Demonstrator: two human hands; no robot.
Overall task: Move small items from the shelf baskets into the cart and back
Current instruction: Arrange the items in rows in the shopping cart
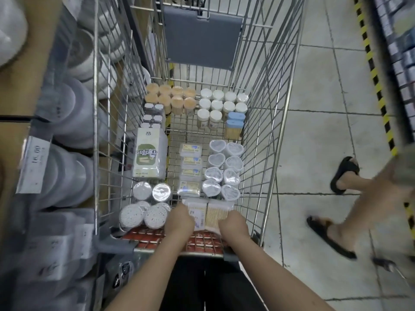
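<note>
Cotton swab packs (207, 213): at cart (265, 153) floor, 6 o'clock end, left hand (179, 219) and right hand (233, 223) both gripping them, side by side. Cart nearly full, neat rows; loading seems mostly done, return to shelf baskets (67, 135) at 9 o'clock pending.

Far out past my left hand (179, 217), on the shelf edge beside the cart (265, 122), a price tag (36, 160) hangs tilted; I read "16.00" on it, with smaller print beneath that is too blurred to make out. Ahead of my left hand, inside the cart, a white and green pack (149, 153) carries large Chinese characters ending in an exclamation mark; I cannot read them surely. The small flat boxes (190, 169) just ahead of both hands bear labels too tiny to read. The pack (207, 213) under my fingers shows only an illegible blue mark.
</note>
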